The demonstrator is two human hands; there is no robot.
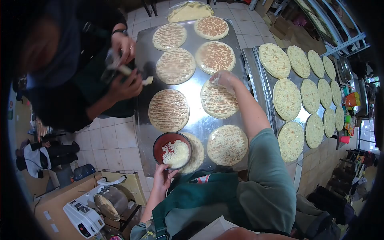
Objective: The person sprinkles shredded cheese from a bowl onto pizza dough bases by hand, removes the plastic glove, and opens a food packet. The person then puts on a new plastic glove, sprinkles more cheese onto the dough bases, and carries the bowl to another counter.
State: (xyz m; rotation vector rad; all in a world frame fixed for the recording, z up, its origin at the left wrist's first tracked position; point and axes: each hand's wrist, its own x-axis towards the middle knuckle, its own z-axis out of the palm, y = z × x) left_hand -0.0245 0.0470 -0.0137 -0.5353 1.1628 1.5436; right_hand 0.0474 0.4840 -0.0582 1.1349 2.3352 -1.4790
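Note:
My left hand (163,176) grips the rim of a bowl (156,146), dark outside and red inside, that holds white grated cheese (176,154). Partly under the bowl lies a round flatbread (196,150) with pale shreds on it. In a clear plastic glove, my right hand (225,80) is over the upper edge of a flatbread (220,102) striped with brown sauce. Its fingers look drawn together, and what they hold is hidden. Nearer me, another flatbread (227,145) carries scattered white cheese. A striped flatbread (169,110) lies left of centre on the metal table (196,120).
Across the table at left, a co-worker's hands (126,76) hold a clear bag-like item with a pale tip. More flatbreads (216,58) cover the far end. At right, a second table (294,116) bears several topped rounds. A white machine (84,216) stands lower left.

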